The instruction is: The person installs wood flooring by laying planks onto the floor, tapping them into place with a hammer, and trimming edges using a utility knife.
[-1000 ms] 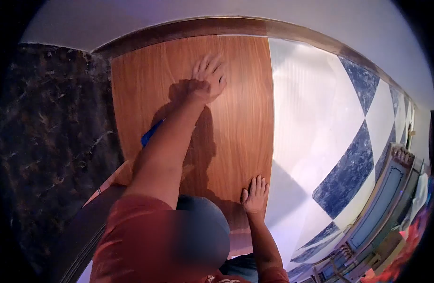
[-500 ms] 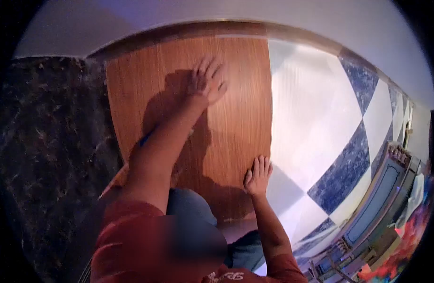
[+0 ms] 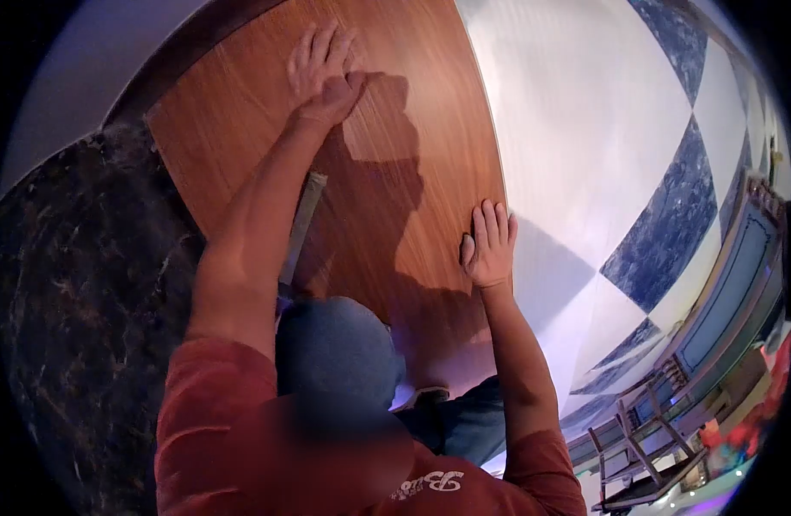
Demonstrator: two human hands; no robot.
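Pressing with whole palms rather than fingertips would suit this step best — the weight should spread evenly so the surface is not dented or nudged askew. The wood-grain sheet (image 3: 447,129) lies in the middle of the scene, directly under both of the person's hands. The left hand (image 3: 323,77) is palm down on its far part, fingers a little fanned; the right hand (image 3: 492,254) sits nearer, by the right edge, its fingers close together and its thumb held apart. Neither pinches anything. How hard they bear down, I cannot tell. A sound grip on the work would be to let the right hand steady that edge while the left smooths outward, with an eye on the seam for any lifting.

The sheet is reddish brown, with fine streaks of grain, a soft sheen and a long, curved-looking right border — the lens bends straight lines here. Beyond that border, white tile (image 3: 576,129) looks smooth and glossy, beside mottled blue tile (image 3: 670,215) in diamond shapes. To the left, the dark marbled floor (image 3: 86,301) carries pale, broken veining. A narrow greyish strip (image 3: 306,219), straight-sided, shows just beside the left forearm; its material is unclear.
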